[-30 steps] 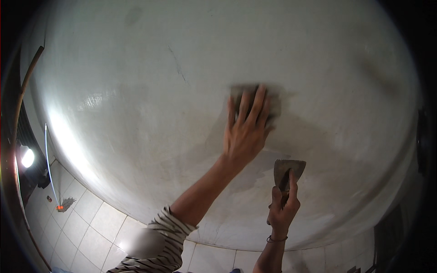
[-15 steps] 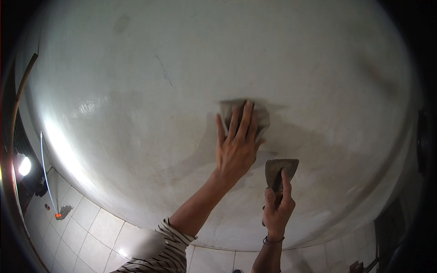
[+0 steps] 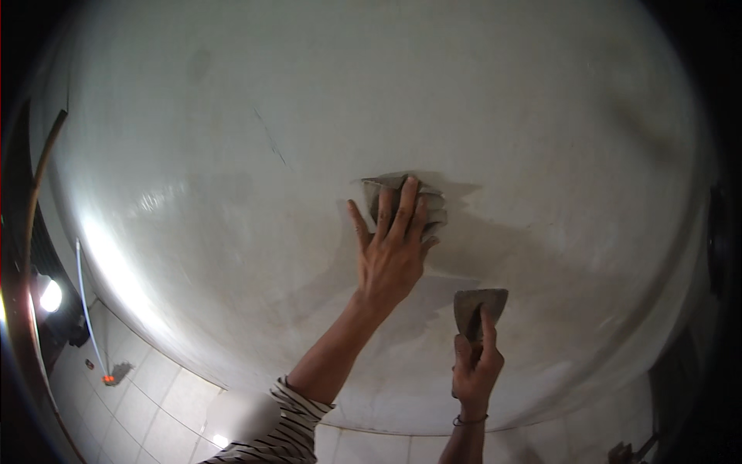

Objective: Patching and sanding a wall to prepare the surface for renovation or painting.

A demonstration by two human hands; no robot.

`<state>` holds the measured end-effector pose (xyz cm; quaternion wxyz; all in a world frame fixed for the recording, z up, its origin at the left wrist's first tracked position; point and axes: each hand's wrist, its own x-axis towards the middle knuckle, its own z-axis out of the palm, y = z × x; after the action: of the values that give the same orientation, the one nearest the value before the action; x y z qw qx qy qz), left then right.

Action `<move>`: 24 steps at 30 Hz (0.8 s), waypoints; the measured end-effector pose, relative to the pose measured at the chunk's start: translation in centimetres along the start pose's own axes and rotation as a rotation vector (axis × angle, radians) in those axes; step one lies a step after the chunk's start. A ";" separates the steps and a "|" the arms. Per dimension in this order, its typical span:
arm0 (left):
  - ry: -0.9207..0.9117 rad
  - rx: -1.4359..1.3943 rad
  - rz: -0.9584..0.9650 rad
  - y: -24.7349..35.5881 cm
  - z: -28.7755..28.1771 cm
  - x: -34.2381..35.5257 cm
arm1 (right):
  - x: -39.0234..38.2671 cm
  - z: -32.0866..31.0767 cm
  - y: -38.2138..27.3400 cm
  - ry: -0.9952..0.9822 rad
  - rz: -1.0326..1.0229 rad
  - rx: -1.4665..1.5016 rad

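Note:
Spread fingers of my left hand (image 3: 390, 255) press a dark grey, creased pad (image 3: 435, 203) against a large pale, curved surface (image 3: 325, 100), near its middle, holding the pad from above; much of it is hidden under the fingers. Lower and to the right, my right hand (image 3: 475, 363) is closed round the handle of a flat metal scraper (image 3: 473, 301), index finger along its blade, which points up the surface. Darker smudges and shading surround both hands, and a thin scratch shows up and left of them.
At the far left are a brown rod (image 3: 45, 155), a lit lamp (image 3: 50, 294) and a thin pale tube (image 3: 85, 301) ending at an orange fitting (image 3: 109, 380). White tiles (image 3: 178, 410) border the curved surface below. A dark object (image 3: 715, 240) stands at the right edge.
My left hand and pad have moved left and down across the surface. My right hand with the scraper has shifted slightly, ending a little lower in view, still gripping it.

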<state>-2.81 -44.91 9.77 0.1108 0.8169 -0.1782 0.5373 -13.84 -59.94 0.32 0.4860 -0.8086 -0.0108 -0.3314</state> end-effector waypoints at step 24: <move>-0.073 -0.004 -0.059 -12.8 2.5 -12.7 | 1.8 8.5 -6.4 0.119 -0.334 -0.218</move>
<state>-0.03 -32.00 -2.69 0.1217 0.8407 -0.1590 0.5032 -10.17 -50.38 3.68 0.3337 -0.8224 -0.0798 -0.4539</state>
